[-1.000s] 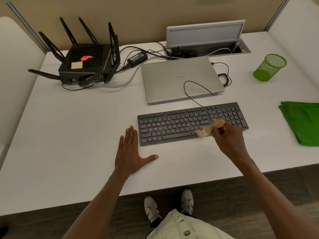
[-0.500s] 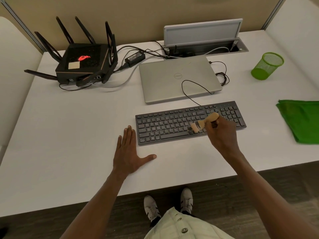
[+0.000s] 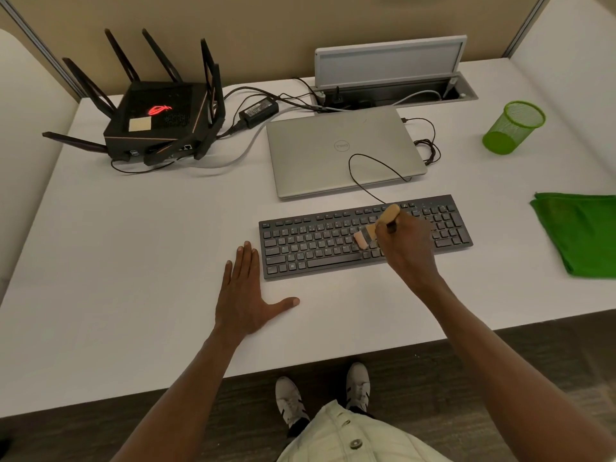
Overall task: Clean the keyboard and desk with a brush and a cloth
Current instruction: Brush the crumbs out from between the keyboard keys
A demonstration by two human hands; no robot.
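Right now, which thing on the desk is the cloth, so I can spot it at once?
Start at the white desk and go to its right edge, past the right end of the black keyboard. The cloth lies flat there, partly cut off by the picture's edge. It is the only soft folded thing, nearer the person than the upright green mesh cup.

White desk [image 3: 133, 261], bearing: black keyboard [image 3: 316, 245] at centre; closed silver laptop [image 3: 333, 155] at 12 o'clock of it; black router [image 3: 160, 125] with antennas at 10 o'clock; power adapter [image 3: 258, 110] beside the router; green mesh cup [image 3: 513, 128] at 2 o'clock; folded green cloth [image 3: 583, 231] at 3 o'clock; left hand [image 3: 245, 300] flat at 7 o'clock.
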